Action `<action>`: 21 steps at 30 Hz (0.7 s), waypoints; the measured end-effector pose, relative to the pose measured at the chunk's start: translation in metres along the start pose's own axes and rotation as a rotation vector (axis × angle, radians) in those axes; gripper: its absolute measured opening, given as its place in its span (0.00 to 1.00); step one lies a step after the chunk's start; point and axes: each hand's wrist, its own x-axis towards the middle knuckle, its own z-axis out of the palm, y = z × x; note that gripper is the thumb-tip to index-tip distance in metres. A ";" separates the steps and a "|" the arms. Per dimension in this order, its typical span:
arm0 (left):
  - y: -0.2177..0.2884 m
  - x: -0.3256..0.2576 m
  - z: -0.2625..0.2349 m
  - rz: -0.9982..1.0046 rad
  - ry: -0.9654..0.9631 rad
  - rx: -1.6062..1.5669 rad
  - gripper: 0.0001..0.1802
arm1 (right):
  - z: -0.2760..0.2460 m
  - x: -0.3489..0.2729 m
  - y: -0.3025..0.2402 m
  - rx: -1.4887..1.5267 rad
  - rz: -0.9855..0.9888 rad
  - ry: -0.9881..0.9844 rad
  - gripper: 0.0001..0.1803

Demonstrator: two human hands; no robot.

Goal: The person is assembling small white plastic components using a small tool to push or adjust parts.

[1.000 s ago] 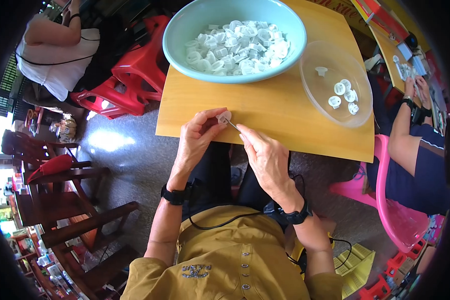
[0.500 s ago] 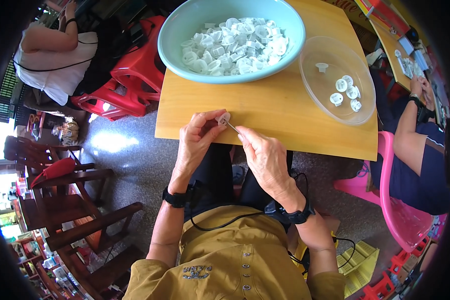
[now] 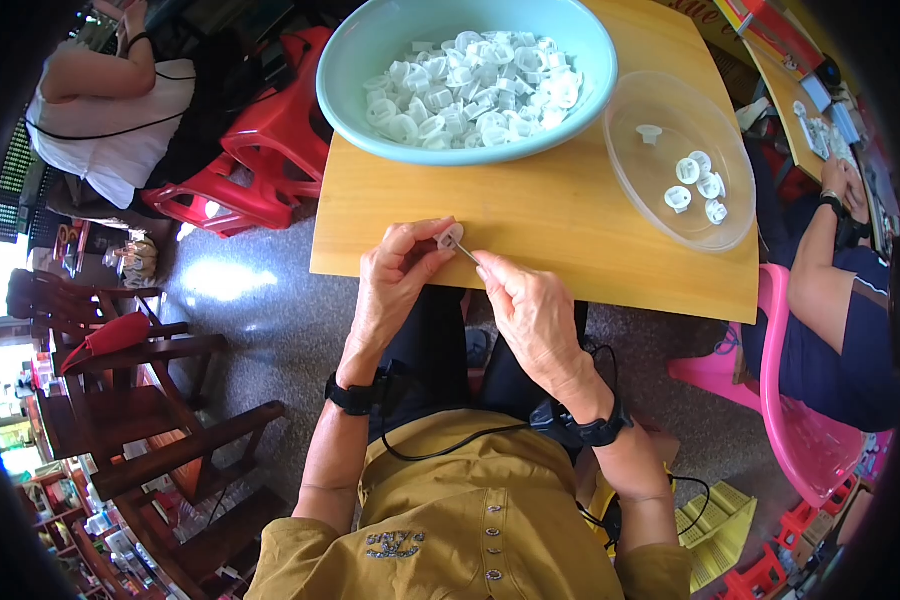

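Over the near edge of the wooden table point(image 3: 560, 240), my left hand point(image 3: 398, 268) pinches a small round white plastic piece point(image 3: 450, 237) between thumb and fingers. My right hand point(image 3: 530, 310) is closed on a thin metal tool point(image 3: 467, 254), its tip touching the face of that piece. The tool's handle is hidden in my fingers, so its exact kind does not show. Beyond my hands stands a light blue basin point(image 3: 345, 120) heaped with similar white plastic pieces point(image 3: 475, 90). At the right, a shallow clear tub point(image 3: 630, 180) holds several more of them.
Red plastic stools point(image 3: 235, 165) and a seated person point(image 3: 110, 110) are at the far left. A dark wooden chair point(image 3: 170, 400) stands left of me. Another person point(image 3: 830, 290) works at a second table on the right, beside a pink chair point(image 3: 770, 390).
The tool's tip has shifted very slightly on the white piece. Both hands hold nearly the same place, and the basin and tub appear a little farther right in the view.
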 end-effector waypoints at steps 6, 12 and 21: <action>-0.001 0.000 -0.001 0.013 0.000 0.012 0.17 | 0.000 0.001 0.006 0.097 0.018 -0.003 0.10; 0.001 0.000 -0.004 -0.012 -0.054 0.089 0.18 | -0.002 0.002 0.005 0.108 0.049 -0.041 0.10; 0.001 0.001 -0.004 0.016 -0.045 0.129 0.17 | -0.003 0.002 -0.001 0.066 0.006 -0.026 0.10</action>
